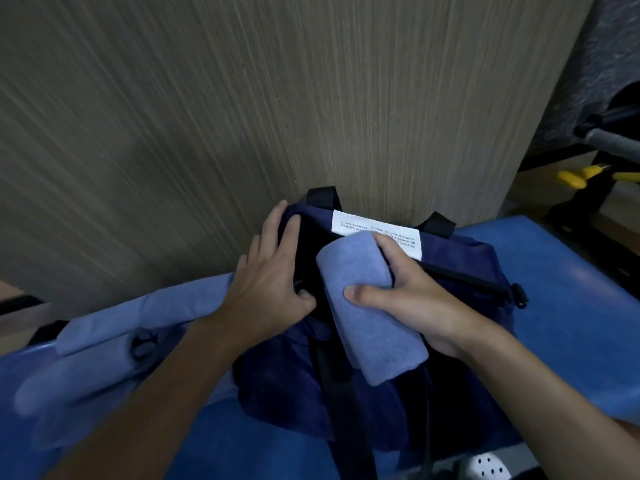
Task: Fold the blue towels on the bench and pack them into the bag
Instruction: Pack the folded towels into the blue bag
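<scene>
While the fingers (363, 294) of the right hand (415, 303) clamp round a folded blue towel (367, 327), thumb across its near face, the towel points end-first at the dark mouth of the navy bag (460, 258), evidently for insertion. The left hand (266, 285) lays spread, nearly straight fingers on the bag's left rim, pressing it aside, probably to keep the mouth open. A white label (374, 230) and black straps (322, 197) mark the bag's far edge at frame centre. More blue towels (104, 351) lie at lower left on the blue table (571, 271), apparently not yet packed. A wood-grain panel (242, 98) fills the upper frame.
</scene>
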Available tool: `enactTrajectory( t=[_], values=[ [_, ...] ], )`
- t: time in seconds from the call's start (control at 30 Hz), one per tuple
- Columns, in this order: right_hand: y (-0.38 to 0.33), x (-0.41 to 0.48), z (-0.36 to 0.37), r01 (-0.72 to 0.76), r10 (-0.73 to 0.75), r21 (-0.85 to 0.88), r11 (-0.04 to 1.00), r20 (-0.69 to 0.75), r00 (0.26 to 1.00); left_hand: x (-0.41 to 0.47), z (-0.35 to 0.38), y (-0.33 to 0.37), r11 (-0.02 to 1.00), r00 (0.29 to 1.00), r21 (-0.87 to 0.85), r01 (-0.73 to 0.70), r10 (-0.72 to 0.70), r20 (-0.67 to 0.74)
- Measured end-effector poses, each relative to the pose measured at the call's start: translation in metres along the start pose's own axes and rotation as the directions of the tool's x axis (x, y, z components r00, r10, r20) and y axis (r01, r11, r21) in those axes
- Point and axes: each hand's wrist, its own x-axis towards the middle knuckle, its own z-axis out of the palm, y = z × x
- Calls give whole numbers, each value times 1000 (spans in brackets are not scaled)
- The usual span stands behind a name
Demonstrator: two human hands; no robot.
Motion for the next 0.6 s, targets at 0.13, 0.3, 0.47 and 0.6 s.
enactTrajectory(
  t=[0.13, 0.3, 0.47, 0.6],
  values=[
    [-5, 12, 0, -53, 60, -70, 996, 108, 992, -5, 0, -10, 1000, 999, 22, 17, -16, -46],
    [-9, 19, -10, -82, 120, -229, 970, 159, 980, -9, -2, -11, 993, 996, 103, 55, -48, -73],
    [-6, 31, -18, -79, 83, 32, 996, -145, 986, -7, -10, -6, 899, 980, 392, -195, 194, 44],
    [1, 32, -16, -139, 141, 21, 990, -147, 979, 22, -16, 13, 911, 972, 338, -235, 210, 109]
  ],
)
